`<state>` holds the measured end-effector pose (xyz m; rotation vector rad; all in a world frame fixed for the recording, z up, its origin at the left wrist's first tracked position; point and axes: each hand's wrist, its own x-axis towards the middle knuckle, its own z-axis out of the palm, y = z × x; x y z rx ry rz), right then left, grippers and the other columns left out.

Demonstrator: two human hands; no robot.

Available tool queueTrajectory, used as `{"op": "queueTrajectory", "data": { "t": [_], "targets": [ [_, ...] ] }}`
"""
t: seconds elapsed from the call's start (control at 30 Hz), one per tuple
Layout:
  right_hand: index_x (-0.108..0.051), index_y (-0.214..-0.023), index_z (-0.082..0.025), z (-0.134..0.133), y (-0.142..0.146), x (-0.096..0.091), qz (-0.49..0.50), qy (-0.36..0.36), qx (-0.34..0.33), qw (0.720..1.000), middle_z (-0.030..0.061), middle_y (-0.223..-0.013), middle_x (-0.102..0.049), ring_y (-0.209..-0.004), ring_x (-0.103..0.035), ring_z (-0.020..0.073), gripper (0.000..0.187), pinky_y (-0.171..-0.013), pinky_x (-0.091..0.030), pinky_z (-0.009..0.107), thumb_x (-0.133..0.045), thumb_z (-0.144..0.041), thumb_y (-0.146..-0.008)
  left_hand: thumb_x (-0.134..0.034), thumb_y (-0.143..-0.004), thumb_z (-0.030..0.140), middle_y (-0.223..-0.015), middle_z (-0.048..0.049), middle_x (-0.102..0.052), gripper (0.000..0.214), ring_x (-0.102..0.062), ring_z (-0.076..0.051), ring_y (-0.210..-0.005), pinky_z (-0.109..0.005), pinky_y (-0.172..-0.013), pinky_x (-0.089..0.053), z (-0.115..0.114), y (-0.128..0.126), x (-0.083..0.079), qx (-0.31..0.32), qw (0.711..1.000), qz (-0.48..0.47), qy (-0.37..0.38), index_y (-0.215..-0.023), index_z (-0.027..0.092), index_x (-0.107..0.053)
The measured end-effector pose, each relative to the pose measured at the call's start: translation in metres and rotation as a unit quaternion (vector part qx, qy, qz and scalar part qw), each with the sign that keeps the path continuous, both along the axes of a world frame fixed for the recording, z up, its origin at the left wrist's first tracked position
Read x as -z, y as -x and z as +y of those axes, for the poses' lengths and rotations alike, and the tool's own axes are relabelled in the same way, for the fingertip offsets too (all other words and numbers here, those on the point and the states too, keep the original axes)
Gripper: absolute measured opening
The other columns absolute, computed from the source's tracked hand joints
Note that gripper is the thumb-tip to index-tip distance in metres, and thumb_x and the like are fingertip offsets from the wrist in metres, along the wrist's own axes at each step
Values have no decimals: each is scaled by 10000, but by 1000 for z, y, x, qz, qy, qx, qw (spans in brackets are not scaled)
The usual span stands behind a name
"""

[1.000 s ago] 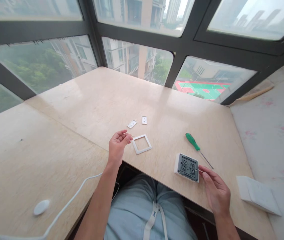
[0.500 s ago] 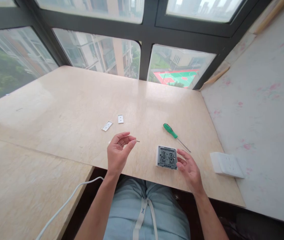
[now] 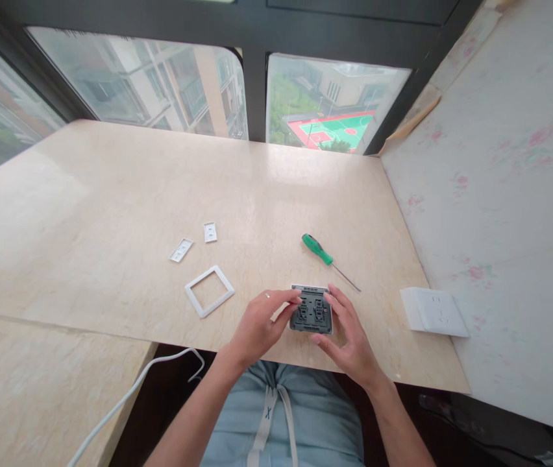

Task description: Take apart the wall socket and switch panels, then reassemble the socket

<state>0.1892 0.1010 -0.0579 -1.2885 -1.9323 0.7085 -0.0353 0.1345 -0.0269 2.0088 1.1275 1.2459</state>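
A wall switch [image 3: 311, 318] with a dark grey inner plate and a white body rests near the table's front edge. My left hand [image 3: 267, 321] is closed in a pinch over its left side, fingertips at the edge of the grey plate. The thin screw seen between those fingertips earlier is now hidden by them. Around the right side of the switch curls my right hand [image 3: 349, 331], fingers at the upper corner and thumb at the lower edge, gripping it. A small screw hole shows at the plate's right side.
A green-handled screwdriver [image 3: 318, 248] lies behind the switch. To the left are a white cover frame [image 3: 222, 302] and two small white rocker caps, one tilted [image 3: 181, 250], one straight [image 3: 209, 232]. A white socket [image 3: 435, 311] stands by the wall. A white cable [image 3: 130, 392] hangs at front left.
My left hand has moved right and down, bringing the screw to the switch's left side. My right hand has closed around the switch. The white frame has come into sight as the view shifted.
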Motion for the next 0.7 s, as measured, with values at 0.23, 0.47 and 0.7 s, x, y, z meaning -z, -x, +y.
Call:
{"op": "queueTrajectory", "data": {
  "t": [0.23, 0.47, 0.7],
  "targets": [
    [-394, -1473, -298, -1, -1, 0, -12, -14, -1, 1000, 97, -1594, -262, -1462, -305, 275, 641, -1149, -378, 465, -673, -352, -898, -609, -915, 85, -993, -27, -721, 257, -683, -133, -911, -254, -823, -547, 0, -2, 8, -6, 1000, 16, -19, -1139, 209, -607],
    [-419, -1454, -284, 1, 1, -1, -6, -16, 2, 1000, 100, -1587, -273, -1459, -311, 256, 599, -1148, -388, 439, -662, -324, -909, -617, -905, 67, -1001, -27, -715, 266, -674, -131, -920, -252, -831, -539, 0, -3, 10, -12, 999, 20, -31, -1130, 208, -603],
    [-431, -1446, -276, 1, 0, 0, -4, -19, 1, 1000, 110, -1575, -298, -1449, -329, 264, 596, -1152, -378, 465, -670, -325, -903, -586, -923, 77, -987, -40, -711, 284, -648, -154, -918, -285, -811, -538, 0, -5, 10, 12, 998, 57, -31, -1177, 206, -597]
  ]
}}
